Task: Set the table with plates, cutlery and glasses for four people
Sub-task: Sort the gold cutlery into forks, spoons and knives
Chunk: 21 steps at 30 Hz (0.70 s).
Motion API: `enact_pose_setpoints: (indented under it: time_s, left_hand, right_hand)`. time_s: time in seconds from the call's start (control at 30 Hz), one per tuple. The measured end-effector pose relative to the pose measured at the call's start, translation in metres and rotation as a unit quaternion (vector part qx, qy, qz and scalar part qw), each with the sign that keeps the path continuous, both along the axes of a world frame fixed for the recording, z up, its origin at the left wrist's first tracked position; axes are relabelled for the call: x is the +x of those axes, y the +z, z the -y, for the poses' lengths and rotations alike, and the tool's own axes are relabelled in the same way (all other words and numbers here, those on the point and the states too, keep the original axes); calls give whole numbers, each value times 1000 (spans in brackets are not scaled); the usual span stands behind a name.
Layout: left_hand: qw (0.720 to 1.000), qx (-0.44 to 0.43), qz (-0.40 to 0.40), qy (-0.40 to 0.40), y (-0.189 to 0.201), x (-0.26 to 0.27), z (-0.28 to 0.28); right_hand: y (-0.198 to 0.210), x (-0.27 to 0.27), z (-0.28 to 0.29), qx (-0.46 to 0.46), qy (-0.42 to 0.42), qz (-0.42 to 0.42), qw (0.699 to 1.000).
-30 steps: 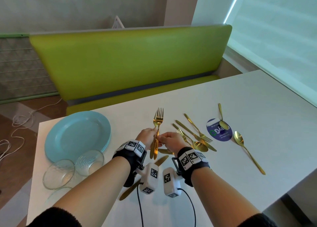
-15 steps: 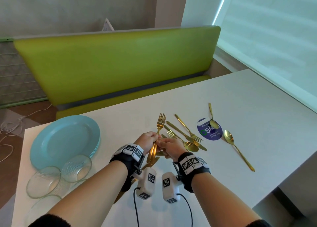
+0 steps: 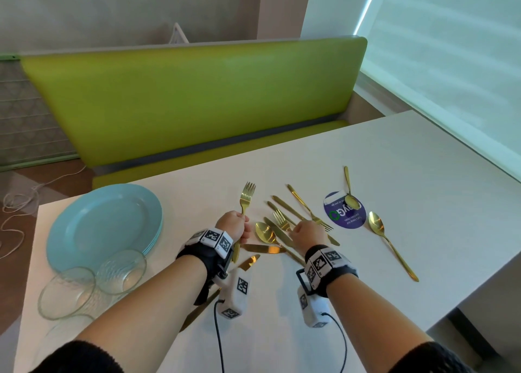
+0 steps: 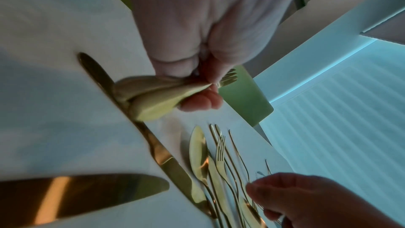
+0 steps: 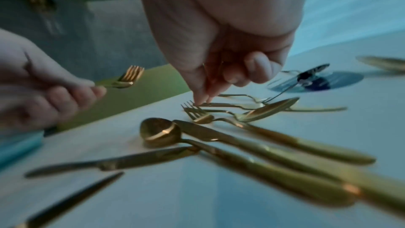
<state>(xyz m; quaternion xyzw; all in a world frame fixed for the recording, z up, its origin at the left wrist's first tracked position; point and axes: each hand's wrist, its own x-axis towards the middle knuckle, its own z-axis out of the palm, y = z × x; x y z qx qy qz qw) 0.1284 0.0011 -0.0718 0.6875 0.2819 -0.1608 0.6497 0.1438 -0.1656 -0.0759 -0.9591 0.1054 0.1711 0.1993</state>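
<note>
Plates point(image 3: 93, 226): stacked at the lower left of the head view, not yet laid out.
Glasses point(image 3: 119, 271): clustered just below the plates, also unplaced.
Left hand point(image 3: 234, 227): at centre, fist clamped round the handles of gathered forks point(image 3: 244, 203), tines up.
Change: a second ago both hands met on those forks; now the right has let go and moved off to the right.
Right hand point(image 3: 306, 233): right of centre, fingertips point(image 5: 200, 100) pinching down at a fork point(image 5: 221, 104) in the loose cutlery; whether it is gripped, I cannot tell.
Meaning: forks are being collected; place settings have not begun.
</note>
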Motion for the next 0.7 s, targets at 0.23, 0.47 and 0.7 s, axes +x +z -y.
enact_pose_setpoints:
  time_s: [0.23,0.47,0.7]
  left_hand:
    - [999,26,-10,-18,-4,5,-7]
    - [1000,5,-8,-11,-7,13,-10]
    - [1000,0,-8,4,-12,17,-18]
  right_hand:
    - [-12,11,6,-134,53,-16,989]
    - [-18,16,-3,-153,47,-24,987]
    - [-19,17,-13,-136,38,-44,989]
